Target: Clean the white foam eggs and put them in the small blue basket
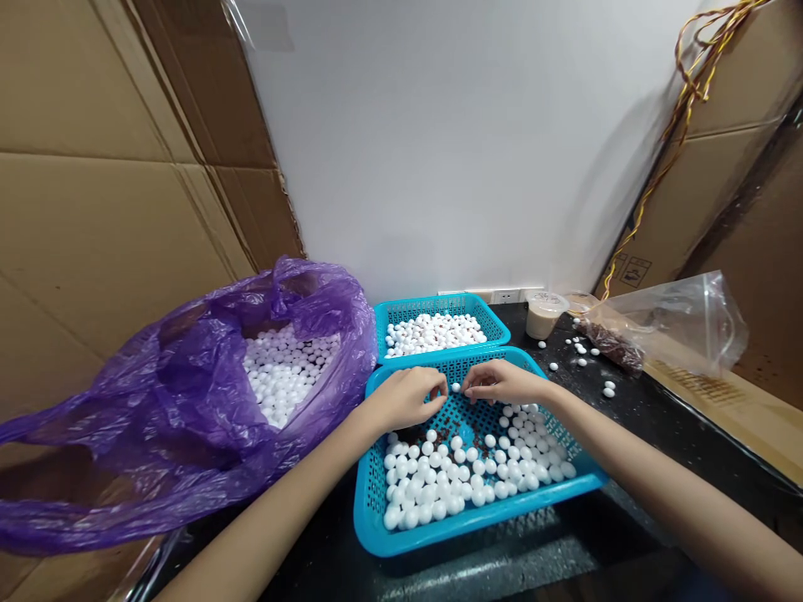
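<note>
Over the far part of the front blue basket [483,522], 1 white ball [455,388] shows between the 2 hands, just beside the right fingers. The left hand [406,398] has its fingers curled, with a small gap to the thumb; the right hand [500,382] has its fingers bent and nearly together. I cannot tell if either has hold of this ball. With a weak pinch, it could slip and get lost among the other balls [427,485] below. The red-brown bits [432,432] could fall through the basket holes. If the left arm swings wide, it could catch the purple bag [207,376] and spill its balls on the worktop [652,435].
</note>
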Available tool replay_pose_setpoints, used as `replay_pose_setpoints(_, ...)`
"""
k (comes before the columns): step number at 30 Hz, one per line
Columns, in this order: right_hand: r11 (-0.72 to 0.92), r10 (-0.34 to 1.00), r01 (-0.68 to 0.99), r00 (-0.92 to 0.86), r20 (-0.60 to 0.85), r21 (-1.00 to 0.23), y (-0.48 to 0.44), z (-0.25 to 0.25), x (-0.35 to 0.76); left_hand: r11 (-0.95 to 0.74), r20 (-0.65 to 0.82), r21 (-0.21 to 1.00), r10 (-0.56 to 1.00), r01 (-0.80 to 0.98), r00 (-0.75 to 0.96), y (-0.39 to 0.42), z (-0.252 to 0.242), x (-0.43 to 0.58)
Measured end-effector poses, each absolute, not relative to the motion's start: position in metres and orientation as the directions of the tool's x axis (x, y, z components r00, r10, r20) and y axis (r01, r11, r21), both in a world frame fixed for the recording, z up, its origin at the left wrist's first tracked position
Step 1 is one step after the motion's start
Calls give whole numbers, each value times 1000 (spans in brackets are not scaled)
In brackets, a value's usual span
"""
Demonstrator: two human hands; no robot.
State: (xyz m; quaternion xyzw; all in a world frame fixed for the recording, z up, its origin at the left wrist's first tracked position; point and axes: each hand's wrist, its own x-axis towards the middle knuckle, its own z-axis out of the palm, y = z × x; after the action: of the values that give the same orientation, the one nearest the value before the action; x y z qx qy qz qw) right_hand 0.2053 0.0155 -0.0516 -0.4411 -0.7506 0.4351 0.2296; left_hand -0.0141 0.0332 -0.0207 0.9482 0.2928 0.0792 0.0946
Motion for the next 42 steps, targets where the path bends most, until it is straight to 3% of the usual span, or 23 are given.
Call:
replay_pose_setpoints(10,237,760,473,-635,-142,-848,8,-44,204,-796,-204,269,504,543,840,24,-15,-10)
replay_pose_setpoints(17,189,711,481,-668,-219,-856,6,-44,205,-836,-124,359,397,414,909,26,-14,-11)
replay_pose_setpoints(21,172,648,523,-698,-305,-834,7,-45,205,-824,-137,344,431,451,892,28,-16,-12)
replay_pose_setpoints(28,174,614,447,-746,-258,-877,8,-44,205,-815,-190,342,427,467,884,30,-21,-12)
replay_pose_setpoints(34,107,510,450,-790,-339,-887,6,-42,203,-796,-223,362,431,485,874,30,-22,-12)
replay_pose_setpoints(42,116,596,492,-730,-335,-863,5,-42,205,-794,-229,369,426,483,875,31,-22,-10)
